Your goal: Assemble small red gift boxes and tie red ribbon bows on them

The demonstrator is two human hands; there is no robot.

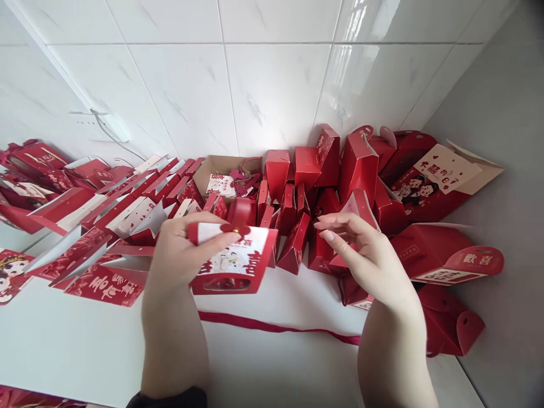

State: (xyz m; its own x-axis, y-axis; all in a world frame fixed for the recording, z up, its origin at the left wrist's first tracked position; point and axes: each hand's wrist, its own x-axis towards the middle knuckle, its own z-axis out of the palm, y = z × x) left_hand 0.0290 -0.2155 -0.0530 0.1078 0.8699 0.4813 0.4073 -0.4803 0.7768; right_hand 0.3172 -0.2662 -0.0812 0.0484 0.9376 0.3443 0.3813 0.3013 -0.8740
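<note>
A small red gift box [238, 277] with a white printed panel and a clear oval window is gripped in my left hand [182, 243]. My left thumb presses on its front, close to a gold stud on a red flower-shaped piece. A red loop strap [241, 212] stands up at the box's top, slightly blurred. To the right, my right hand [361, 249] hovers apart from the box with thumb and fingers curved and a gap between them. Nothing shows in it. Behind that hand stand several red gift boxes.
Open red boxes [114, 221] crowd the left. A cardboard tray [208, 170] with red tags sits by the tiled wall [272, 85]. Larger red boxes [442, 255] fill the right, beside a grey panel [497, 170]. A red ribbon [276, 327] crosses the white table [272, 368].
</note>
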